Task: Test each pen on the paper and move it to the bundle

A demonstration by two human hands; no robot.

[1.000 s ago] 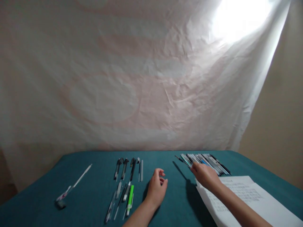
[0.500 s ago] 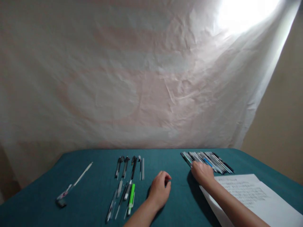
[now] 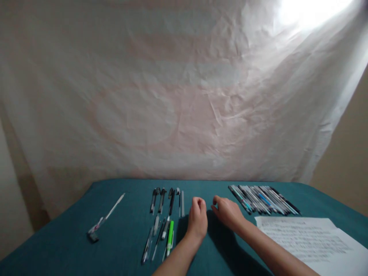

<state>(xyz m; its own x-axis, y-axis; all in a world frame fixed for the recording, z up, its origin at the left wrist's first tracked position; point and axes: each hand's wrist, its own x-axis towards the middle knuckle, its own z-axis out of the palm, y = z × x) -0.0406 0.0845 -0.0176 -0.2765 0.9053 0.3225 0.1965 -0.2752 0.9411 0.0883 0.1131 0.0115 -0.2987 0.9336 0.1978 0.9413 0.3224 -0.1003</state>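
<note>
My left hand is held over the middle of the table with its fingers curled in; whether anything lies inside them is hidden. Just to its right, my right hand reaches leftward, thumb and forefinger slightly apart and no object visible between them. The hands do not touch. Left of my left hand lie several loose pen parts, among them a bright green pen, a clear pen barrel and black pen caps. Beyond my right hand, a row of pens lies side by side.
Handwritten paper sheets lie at the right front. Far left on the green-covered table are a thin white stick and a small dark block, perhaps an eraser. A pale sheet hangs behind the table.
My right hand has left the row of pens and come leftward, close to my left hand. My left hand has turned more upright, its fingers curled tighter. The view has shifted slightly left.
</note>
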